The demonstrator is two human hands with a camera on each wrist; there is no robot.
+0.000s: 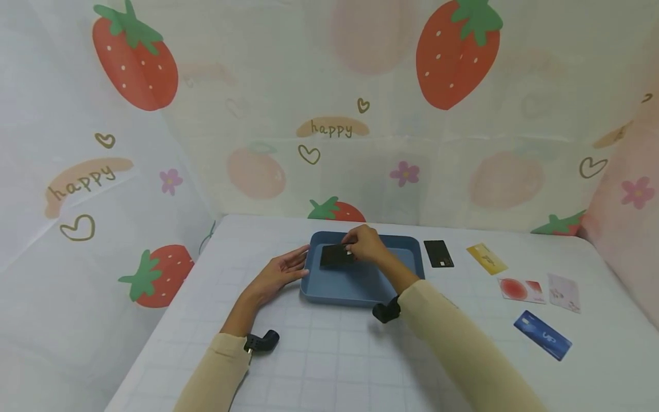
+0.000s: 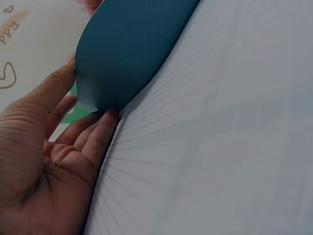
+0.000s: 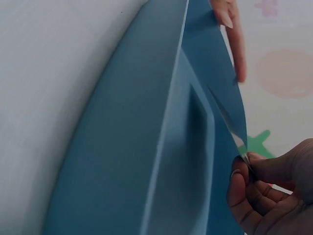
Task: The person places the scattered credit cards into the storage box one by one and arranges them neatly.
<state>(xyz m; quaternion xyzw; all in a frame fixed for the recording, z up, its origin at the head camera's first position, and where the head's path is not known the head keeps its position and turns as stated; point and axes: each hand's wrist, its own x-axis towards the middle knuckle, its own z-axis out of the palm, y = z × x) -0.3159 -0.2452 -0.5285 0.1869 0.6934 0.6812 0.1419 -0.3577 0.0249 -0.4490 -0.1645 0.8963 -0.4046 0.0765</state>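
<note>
From here I can see the right hand [image 1: 366, 245] pinching a black card [image 1: 333, 256] between thumb and fingers, closed firmly at the card's right end. The rest of the card reaches out leftward from the fingertips, tilted, over the left part of the blue tray [image 1: 332, 286]. The left hand [image 1: 278, 277] lies along the tray's left side, fingers loosely extended and touching the outer wall, not wrapped around anything. Another black card [image 1: 439, 253] lies on the table [image 1: 329, 355] just beside the tray's right side, near a gold card [image 1: 486, 258].
</note>
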